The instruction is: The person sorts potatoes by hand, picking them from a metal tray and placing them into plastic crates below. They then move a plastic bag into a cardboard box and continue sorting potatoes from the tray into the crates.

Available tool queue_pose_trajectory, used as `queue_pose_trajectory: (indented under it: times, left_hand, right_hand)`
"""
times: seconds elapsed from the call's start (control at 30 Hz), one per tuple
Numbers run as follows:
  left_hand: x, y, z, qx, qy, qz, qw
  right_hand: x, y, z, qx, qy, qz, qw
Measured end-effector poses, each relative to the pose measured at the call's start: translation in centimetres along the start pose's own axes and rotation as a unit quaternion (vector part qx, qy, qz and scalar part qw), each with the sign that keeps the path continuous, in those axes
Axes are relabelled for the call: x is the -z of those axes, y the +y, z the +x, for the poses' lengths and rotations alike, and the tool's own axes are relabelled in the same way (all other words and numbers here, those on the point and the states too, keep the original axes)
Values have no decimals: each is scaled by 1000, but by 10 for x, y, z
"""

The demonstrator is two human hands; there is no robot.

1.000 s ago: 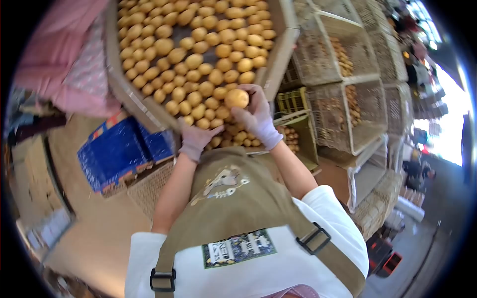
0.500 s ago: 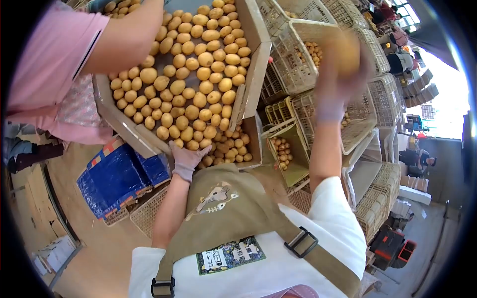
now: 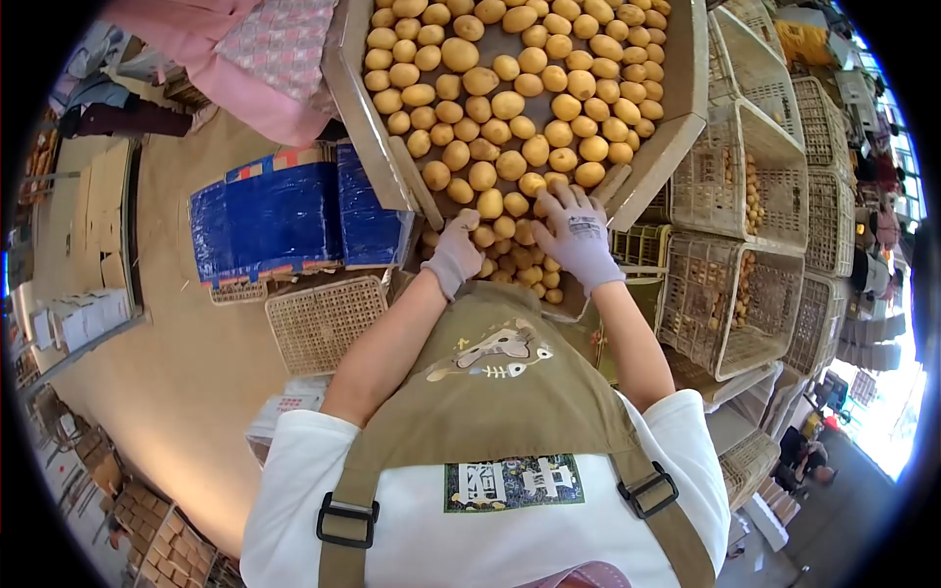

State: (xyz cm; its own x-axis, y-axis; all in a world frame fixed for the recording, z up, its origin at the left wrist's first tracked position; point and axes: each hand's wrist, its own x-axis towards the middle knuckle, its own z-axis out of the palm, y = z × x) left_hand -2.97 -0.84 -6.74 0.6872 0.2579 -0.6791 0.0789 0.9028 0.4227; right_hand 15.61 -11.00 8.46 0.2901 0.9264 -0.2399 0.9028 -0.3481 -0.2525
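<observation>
Small yellow potatoes [image 3: 508,105] cover a sorting table with raised cardboard sides [image 3: 665,162], and more lie in a lower tray [image 3: 567,312] at its near end, against my apron. My left hand [image 3: 457,257], in a pale glove, is at the tray's left side with its fingers curled in beside the potatoes. Whatever those fingers may hold is hidden. Across from it, my gloved right hand [image 3: 580,233] reaches over the right side of the opening. Its fingers are stretched out and touch potatoes at the table's lower edge.
Stacked plastic crates [image 3: 730,304], some with potatoes inside, stand on the right. On the left are a blue-wrapped box [image 3: 265,225] and a plastic crate [image 3: 325,321]. Another person's pink clothing [image 3: 221,54] shows at the upper left, beside the table.
My right hand has come back from the crates on the right, where it held a blurred yellowish thing, to the potatoes. My view has turned right. The other person's arm has left view.
</observation>
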Motion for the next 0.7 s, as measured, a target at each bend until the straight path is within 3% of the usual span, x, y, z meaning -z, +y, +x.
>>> queue_pose_trajectory:
  times: [0.03,0.13,0.23,0.27,0.37,0.4,0.47,0.53,0.6,0.7]
  left_hand:
    - [-9,5,-7,9,31,-21,999]
    - [-20,15,-9,53,64,-118,990]
    - [-56,50,-35,54,47,-301,951]
    - [-42,47,-28,49,-32,-341,938]
    - [-53,44,-26,68,73,-337,936]
    - [-57,44,-27,57,65,-330,940]
    - [-61,40,-30,41,51,-310,949]
    - [-56,42,-26,42,-22,-320,946]
    - [-43,33,-19,29,-113,-325,939]
    - [-48,40,-23,27,-105,-298,948]
  right_hand:
    - [-3,1,4,1,-6,-8,1000]
    - [2,-10,25,-43,133,3,990]
    - [-7,-21,25,-2,37,-92,995]
    - [17,-24,28,-9,-111,-68,991]
    - [1,14,47,-105,50,139,983]
    - [-3,13,51,-114,115,51,986]
    - [-1,-18,49,-96,4,-6,995]
    - [2,-26,43,-66,-90,-18,994]
    - [-4,-14,33,-24,-108,30,993]
    - [-2,-13,28,-16,-112,41,993]
